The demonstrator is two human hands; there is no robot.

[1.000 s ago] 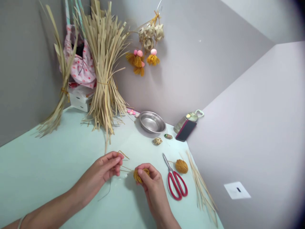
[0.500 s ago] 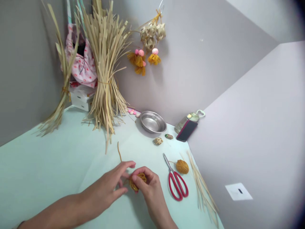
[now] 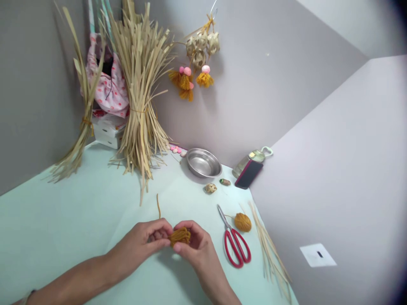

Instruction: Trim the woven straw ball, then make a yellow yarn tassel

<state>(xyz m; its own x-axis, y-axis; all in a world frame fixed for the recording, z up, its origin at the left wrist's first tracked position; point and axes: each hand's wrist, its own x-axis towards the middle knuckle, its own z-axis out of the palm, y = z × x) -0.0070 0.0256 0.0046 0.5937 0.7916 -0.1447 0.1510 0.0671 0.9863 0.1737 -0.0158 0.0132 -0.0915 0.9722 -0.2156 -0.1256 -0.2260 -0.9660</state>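
Observation:
Between my hands is a small looped bundle of mustard yarn (image 3: 180,236). My left hand (image 3: 148,237) pinches its left end between thumb and fingers. On the other side my right hand (image 3: 195,243) is closed around the looped end, thumb below and fingers above and behind. A loose yarn tail (image 3: 158,206) lies on the table beyond my left hand. To the right of my hands rest red-handled scissors (image 3: 234,241), their blades pointing away from me. A ball of mustard yarn (image 3: 243,222) sits beside them.
A metal bowl (image 3: 204,163) stands at the back, with a woven ball (image 3: 210,188) in front. A phone (image 3: 249,174) leans on a bottle (image 3: 254,156). Dried strips (image 3: 269,245) lie along the right edge; a tall straw bundle (image 3: 140,106) stands at back left.
My left hand has gone from spread fingers to a pinch on the yarn bundle's left end. The bundle has turned, and my right hand's grip has shifted to its looped end.

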